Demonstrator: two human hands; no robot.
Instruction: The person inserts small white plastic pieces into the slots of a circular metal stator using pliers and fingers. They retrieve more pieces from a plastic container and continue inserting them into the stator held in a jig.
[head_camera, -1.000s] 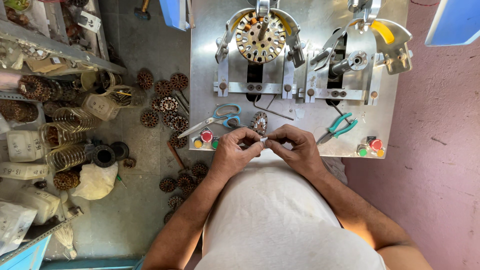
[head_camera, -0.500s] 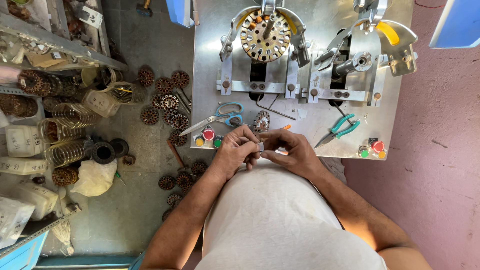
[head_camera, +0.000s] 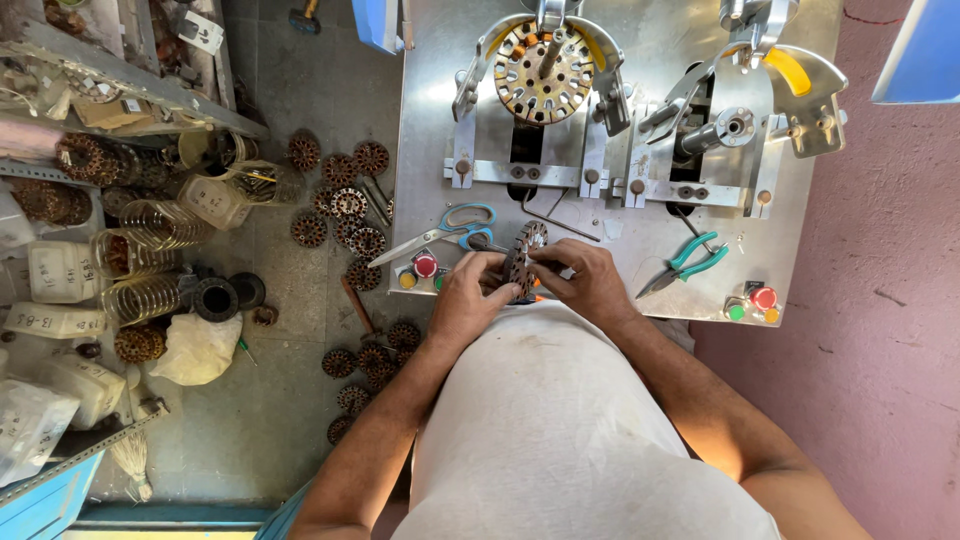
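Both hands hold a round, slotted metal stator core (head_camera: 522, 258) on edge at the near rim of the steel workbench (head_camera: 620, 255). My left hand (head_camera: 470, 298) grips its left side and my right hand (head_camera: 585, 280) pinches its right side and top. Just left of the hands lie blue-handled scissors (head_camera: 452, 228). Green-handled pliers (head_camera: 690, 262) lie to the right. Another stator (head_camera: 545, 72) is mounted on the winding fixture at the back of the bench.
Red, green and yellow push buttons (head_camera: 425, 268) sit by the bench's near edge on both sides. A second fixture with a spindle (head_camera: 735, 125) stands at the back right. Several stator cores (head_camera: 345, 205) lie on the floor at left, beside wire coils (head_camera: 150, 260) and shelves.
The hands have lifted the stator core and turned it on edge, so it now stands between the fingers. The view has shifted slightly.
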